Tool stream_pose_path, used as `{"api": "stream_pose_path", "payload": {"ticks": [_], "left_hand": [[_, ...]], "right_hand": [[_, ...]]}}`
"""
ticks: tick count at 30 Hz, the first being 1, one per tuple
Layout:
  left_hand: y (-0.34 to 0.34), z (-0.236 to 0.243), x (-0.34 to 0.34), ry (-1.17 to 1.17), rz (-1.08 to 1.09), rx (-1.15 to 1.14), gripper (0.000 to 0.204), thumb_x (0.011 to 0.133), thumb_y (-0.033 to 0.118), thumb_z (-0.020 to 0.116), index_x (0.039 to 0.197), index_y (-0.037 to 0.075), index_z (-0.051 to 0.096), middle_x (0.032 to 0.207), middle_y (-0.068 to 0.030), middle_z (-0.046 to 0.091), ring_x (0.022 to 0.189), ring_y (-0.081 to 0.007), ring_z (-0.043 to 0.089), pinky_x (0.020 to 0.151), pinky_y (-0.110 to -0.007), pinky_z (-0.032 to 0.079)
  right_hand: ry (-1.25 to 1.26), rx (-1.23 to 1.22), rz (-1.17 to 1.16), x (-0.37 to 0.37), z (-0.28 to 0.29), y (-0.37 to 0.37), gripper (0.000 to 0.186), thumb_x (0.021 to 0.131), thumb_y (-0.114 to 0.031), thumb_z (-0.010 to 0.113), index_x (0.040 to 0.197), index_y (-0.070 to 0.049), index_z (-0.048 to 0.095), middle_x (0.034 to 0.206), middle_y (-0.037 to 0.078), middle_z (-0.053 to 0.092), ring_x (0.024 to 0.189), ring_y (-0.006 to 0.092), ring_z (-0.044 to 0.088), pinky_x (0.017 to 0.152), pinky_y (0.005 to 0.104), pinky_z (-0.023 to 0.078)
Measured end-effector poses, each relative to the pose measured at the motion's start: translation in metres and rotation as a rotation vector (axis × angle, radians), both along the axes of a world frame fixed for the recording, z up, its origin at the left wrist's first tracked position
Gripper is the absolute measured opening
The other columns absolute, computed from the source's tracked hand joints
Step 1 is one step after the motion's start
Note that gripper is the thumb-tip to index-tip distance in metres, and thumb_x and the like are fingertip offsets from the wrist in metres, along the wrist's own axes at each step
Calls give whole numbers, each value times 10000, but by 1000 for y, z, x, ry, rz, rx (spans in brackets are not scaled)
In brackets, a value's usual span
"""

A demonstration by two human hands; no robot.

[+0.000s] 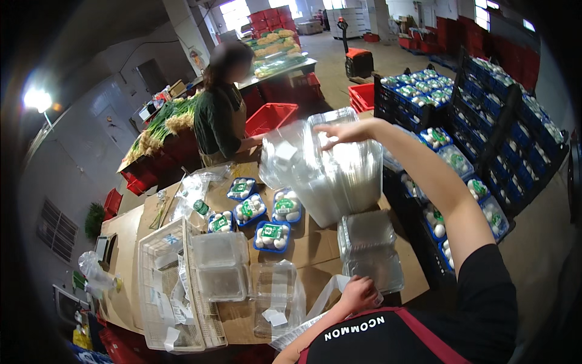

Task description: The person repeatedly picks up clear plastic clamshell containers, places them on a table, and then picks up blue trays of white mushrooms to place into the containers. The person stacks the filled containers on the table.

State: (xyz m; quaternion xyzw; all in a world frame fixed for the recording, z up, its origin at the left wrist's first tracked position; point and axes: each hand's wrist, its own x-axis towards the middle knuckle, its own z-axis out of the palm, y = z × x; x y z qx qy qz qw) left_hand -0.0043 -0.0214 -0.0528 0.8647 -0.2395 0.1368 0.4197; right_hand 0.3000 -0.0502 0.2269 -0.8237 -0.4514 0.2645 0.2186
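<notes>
My right arm stretches forward, and my right hand [342,132] touches the top of a tall nested stack of clear plastic containers [339,182], its fingers apart. My left hand [359,294] is closed on a whitish strip [327,291] low in the view, beside a pair of clear containers [370,242]. Left of it lie an open clear container [273,285], more lidded containers [218,267] and a white plastic basket [157,285] holding paper strips. Several blue trays of white eggs or mushrooms with green labels [271,235] sit on the cardboard-covered table [236,321].
A co-worker [212,121] stands across the table, one hand near the container stack, by piled green onions [157,127] and a red crate [270,118]. Black crates [473,109] of packed blue trays rise on the right. A pallet jack [357,60] stands behind.
</notes>
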Motion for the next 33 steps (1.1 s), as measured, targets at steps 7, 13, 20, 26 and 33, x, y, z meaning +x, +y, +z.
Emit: {"api": "stream_pose_path", "payload": {"ticks": [7, 13, 20, 26, 33], "left_hand": [[-2, -1, 3, -24, -55, 14, 158, 684, 173, 606, 667, 58, 499, 666, -86, 500, 604, -272, 491, 606, -334, 390], [-1, 2, 4, -26, -70, -62, 138, 702, 158, 592, 671, 59, 500, 654, -67, 495, 609, -238, 509, 615, -315, 391], [-3, 4, 1, -4, -65, -54, 141, 713, 162, 585, 672, 55, 502, 653, -76, 501, 616, -250, 513, 625, -315, 394], [-3, 3, 4, -31, -64, -59, 159, 684, 153, 607, 634, 66, 483, 627, -72, 486, 591, -246, 502, 606, -319, 384], [-3, 8, 0, -86, 11, -84, 139, 673, 117, 601, 626, 65, 480, 611, -65, 463, 573, -237, 491, 594, -313, 379]], "right_hand": [[-976, -39, 120, -19, -31, -27, 246, 757, -343, 590, 907, -150, 617, 783, 77, 628, 860, 280, 581, 836, 389, 416], [-945, 45, -45, 20, -44, -70, 165, 774, -298, 578, 798, -135, 588, 752, 64, 612, 840, 219, 581, 969, 402, 301], [-869, -21, 13, -5, -69, -92, 224, 774, -338, 577, 805, -116, 589, 762, 91, 610, 883, 260, 578, 1019, 453, 229], [-1082, 224, 42, 9, -86, -84, 428, 680, -502, 618, 609, -101, 485, 560, 54, 523, 646, 267, 559, 759, 374, 425], [-1091, 117, -13, 1, -94, -72, 614, 602, -690, 548, 491, -86, 515, 518, 84, 545, 576, 270, 567, 659, 342, 435]]}}
